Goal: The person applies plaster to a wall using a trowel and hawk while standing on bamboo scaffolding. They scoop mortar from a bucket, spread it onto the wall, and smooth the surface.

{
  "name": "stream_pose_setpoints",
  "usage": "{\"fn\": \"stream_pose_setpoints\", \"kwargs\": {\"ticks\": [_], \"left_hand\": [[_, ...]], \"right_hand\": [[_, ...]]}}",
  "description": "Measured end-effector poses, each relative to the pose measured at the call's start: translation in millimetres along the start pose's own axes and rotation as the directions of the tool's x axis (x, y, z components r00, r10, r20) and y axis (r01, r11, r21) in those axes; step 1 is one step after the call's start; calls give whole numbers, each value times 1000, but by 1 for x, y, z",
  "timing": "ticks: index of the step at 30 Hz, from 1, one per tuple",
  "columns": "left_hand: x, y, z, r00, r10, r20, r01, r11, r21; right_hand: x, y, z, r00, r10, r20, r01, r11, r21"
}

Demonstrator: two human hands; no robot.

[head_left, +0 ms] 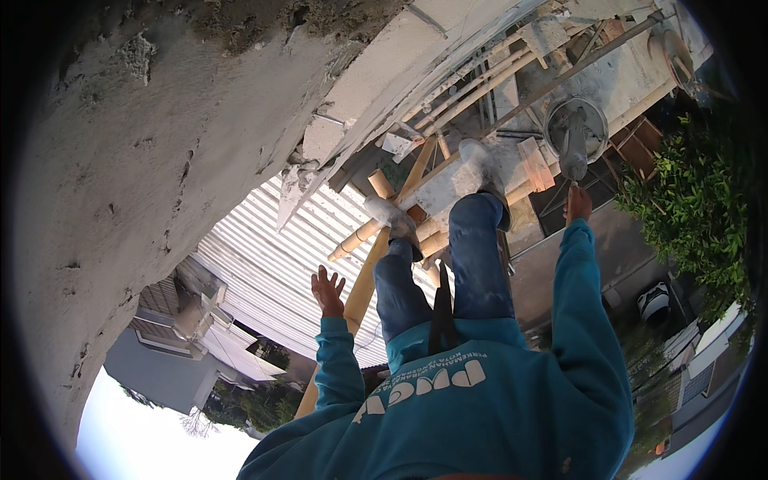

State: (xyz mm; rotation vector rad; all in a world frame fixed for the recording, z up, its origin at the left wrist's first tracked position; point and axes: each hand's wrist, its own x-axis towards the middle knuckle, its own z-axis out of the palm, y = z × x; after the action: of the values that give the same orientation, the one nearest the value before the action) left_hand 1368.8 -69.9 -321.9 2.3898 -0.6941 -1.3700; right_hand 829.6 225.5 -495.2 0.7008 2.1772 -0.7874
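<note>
My right hand [578,205] is closed round the handle of a trowel [574,152], its grey blade lying over a round bucket [602,128]. Wet-looking grey material shows inside the bucket, partly covered by the blade. Off to the left, my left hand [327,293] is raised with fingers spread and nothing in it. The nearest surface on that side is a rough grey plastered wall [160,184], apart from the hand.
I stand on bamboo poles [356,240] and a dusty board [448,184] high above ground. A reddish wood block [535,162] lies by the bucket. Below are a corrugated roof [264,256] and, at right, a leafy tree [688,200]. Another round container [678,60] stands farther off.
</note>
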Motion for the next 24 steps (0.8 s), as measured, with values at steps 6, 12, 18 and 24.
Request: {"fn": "stream_pose_setpoints", "kwargs": {"ticks": [6, 12, 18, 24], "left_hand": [[-9, 15, 18, 999, 35, 9, -34, 998, -49], [-18, 32, 13, 996, 76, -43, -76, 997, 0], [-35, -2, -10, 997, 81, 15, -81, 995, 55], [-68, -15, -46, 1000, -3, 9, 3, 998, 55]], "right_hand": [[-27, 14, -33, 975, -222, -15, 221, 973, -59], [-106, 3, -32, 823, -526, 213, 560, 815, -151], [-217, -65, 56, 301, -827, 476, 952, 287, -102], [-289, -122, 166, -121, -875, 469, 961, -222, -166]]}}
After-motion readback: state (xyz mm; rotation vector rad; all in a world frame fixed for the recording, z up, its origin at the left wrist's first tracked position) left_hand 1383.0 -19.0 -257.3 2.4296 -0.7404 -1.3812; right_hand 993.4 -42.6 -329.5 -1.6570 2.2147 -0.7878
